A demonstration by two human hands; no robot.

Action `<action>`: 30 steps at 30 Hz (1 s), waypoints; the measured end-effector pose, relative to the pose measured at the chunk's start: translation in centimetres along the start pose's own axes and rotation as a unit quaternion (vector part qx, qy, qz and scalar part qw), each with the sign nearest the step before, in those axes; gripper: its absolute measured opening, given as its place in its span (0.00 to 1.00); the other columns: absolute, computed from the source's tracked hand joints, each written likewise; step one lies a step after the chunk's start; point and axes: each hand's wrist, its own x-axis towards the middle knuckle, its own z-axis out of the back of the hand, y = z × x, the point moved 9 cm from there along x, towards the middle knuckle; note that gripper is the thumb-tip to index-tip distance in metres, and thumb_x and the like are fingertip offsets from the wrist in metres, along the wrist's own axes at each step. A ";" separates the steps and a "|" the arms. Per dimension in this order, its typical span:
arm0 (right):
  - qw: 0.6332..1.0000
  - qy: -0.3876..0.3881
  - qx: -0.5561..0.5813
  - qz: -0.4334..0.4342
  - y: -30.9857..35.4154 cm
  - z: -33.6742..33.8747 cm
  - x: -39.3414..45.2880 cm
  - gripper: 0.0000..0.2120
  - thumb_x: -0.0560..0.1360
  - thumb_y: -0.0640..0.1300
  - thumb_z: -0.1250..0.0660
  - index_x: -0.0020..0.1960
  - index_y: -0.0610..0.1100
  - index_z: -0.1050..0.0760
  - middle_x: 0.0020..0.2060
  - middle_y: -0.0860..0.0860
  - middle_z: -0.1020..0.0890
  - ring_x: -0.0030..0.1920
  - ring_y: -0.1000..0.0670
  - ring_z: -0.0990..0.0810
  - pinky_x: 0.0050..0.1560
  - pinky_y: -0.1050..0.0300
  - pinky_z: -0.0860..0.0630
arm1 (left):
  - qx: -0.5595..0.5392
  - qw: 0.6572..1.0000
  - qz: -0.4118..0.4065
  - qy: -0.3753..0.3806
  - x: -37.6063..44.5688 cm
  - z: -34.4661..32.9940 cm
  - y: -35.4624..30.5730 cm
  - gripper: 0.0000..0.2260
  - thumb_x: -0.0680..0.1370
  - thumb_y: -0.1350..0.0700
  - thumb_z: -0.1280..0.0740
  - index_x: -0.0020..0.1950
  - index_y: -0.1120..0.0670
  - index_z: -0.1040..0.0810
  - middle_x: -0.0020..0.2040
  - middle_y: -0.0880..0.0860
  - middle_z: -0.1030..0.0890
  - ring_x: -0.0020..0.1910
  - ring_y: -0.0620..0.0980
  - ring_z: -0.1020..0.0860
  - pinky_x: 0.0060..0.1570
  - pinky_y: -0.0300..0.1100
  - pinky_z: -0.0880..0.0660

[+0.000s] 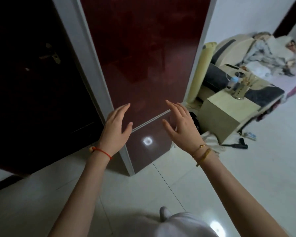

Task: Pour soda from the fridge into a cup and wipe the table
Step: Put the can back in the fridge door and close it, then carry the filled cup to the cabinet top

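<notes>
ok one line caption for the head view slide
Both open hands, left hand and right hand, raised before the closed dark red fridge.

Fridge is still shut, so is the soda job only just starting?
Yes, only starting. Done: nothing that shows. In hand: the left hand and right hand are open and raised before the closed fridge, holding nothing. Left: open it, fetch soda, pour, wipe. No soda or cup shows yet.
</notes>
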 end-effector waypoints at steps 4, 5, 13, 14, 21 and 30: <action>0.998 -0.029 -0.022 -0.058 -3.1 2.7 -4.2 0.27 0.80 0.53 0.40 0.76 0.46 0.39 0.71 0.50 0.30 0.74 0.48 0.39 0.76 0.49 0.42 | -0.051 0.998 -0.009 0.045 -1.1 -3.7 -2.3 0.25 0.80 0.59 0.34 0.76 0.52 0.35 0.72 0.48 0.30 0.73 0.46 0.34 0.72 0.40 0.37; 0.996 -0.037 -0.027 -0.071 -3.9 3.4 -5.2 0.27 0.80 0.52 0.40 0.76 0.46 0.38 0.70 0.50 0.29 0.74 0.48 0.39 0.76 0.48 0.41 | -0.054 0.997 -0.015 0.058 -1.4 -4.8 -2.9 0.24 0.80 0.59 0.34 0.76 0.52 0.34 0.72 0.49 0.30 0.72 0.47 0.34 0.72 0.42 0.36; 0.980 -0.080 -0.034 -0.176 -9.6 8.4 -14.2 0.26 0.80 0.54 0.40 0.75 0.46 0.36 0.69 0.51 0.29 0.73 0.48 0.36 0.74 0.47 0.38 | -0.049 0.984 -0.064 0.159 -3.4 -12.3 -10.2 0.23 0.80 0.59 0.35 0.75 0.52 0.33 0.73 0.50 0.30 0.72 0.48 0.34 0.69 0.38 0.40; 0.978 -0.083 -0.037 -0.190 -10.3 8.9 -15.5 0.26 0.79 0.55 0.42 0.74 0.46 0.36 0.69 0.51 0.28 0.73 0.48 0.36 0.73 0.46 0.37 | -0.047 0.982 -0.073 0.167 -3.6 -13.1 -11.2 0.23 0.80 0.59 0.35 0.75 0.53 0.33 0.73 0.50 0.30 0.72 0.49 0.34 0.69 0.39 0.39; 0.953 -0.126 -0.049 -0.269 -15.2 14.4 -25.7 0.24 0.80 0.51 0.39 0.74 0.46 0.35 0.68 0.51 0.28 0.72 0.50 0.36 0.74 0.58 0.42 | -0.052 0.963 -0.139 0.225 -6.5 -20.1 -19.7 0.22 0.79 0.61 0.35 0.73 0.55 0.30 0.70 0.51 0.28 0.70 0.49 0.33 0.67 0.35 0.41; 0.901 -0.193 -0.085 -0.379 -22.2 25.6 -44.1 0.23 0.80 0.50 0.39 0.73 0.46 0.35 0.67 0.52 0.28 0.72 0.50 0.36 0.71 0.61 0.42 | -0.098 0.920 -0.245 0.289 -14.8 -31.7 -35.5 0.20 0.79 0.61 0.34 0.71 0.55 0.28 0.68 0.51 0.26 0.69 0.49 0.31 0.69 0.36 0.38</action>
